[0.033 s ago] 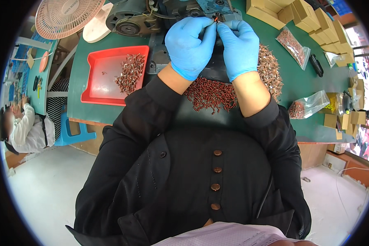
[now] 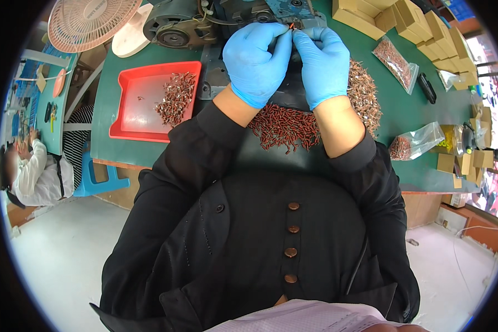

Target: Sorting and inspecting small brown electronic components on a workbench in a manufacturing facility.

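Head view, looking down over a black buttoned jacket to a green bench (image 2: 149, 149).

Left hand (image 2: 255, 62) and right hand (image 2: 322, 65), both in blue gloves, meet fingertip to fingertip at the front of a grey machine (image 2: 271, 11). Between the tips sits a small orange-red piece (image 2: 291, 25), pinched; which hand carries the grip cannot be told, since both sets of fingers close narrow around it. Neither hand is spread.

Below the wrists, a loose heap of small red-brown sleeve-like parts (image 2: 285, 126) lies on a dark mat, just in front of the body. A second, paler heap of metal pieces (image 2: 364, 91) spreads to the right of the right hand, touching the mat's edge.

Left on the bench: a red tray (image 2: 133, 110) with a small pile of the same red-brown parts (image 2: 174, 97) in its far right corner. Beyond it a beige desk fan (image 2: 88, 19) and a round motor housing (image 2: 169, 25).

Right side: clear bags of parts (image 2: 395, 60), one more bag (image 2: 418, 145) near the bench edge, and rows of tan cardboard boxes (image 2: 409, 19).

Far left, another person (image 2: 36, 171) works at a separate table.

Judgement on handling: the piece is tiny, so a fingertip pinch with wrists braced close above the mat looks sound; keeping the piece square to the machine's front and sleeves clear of the heap should avoid scatter.
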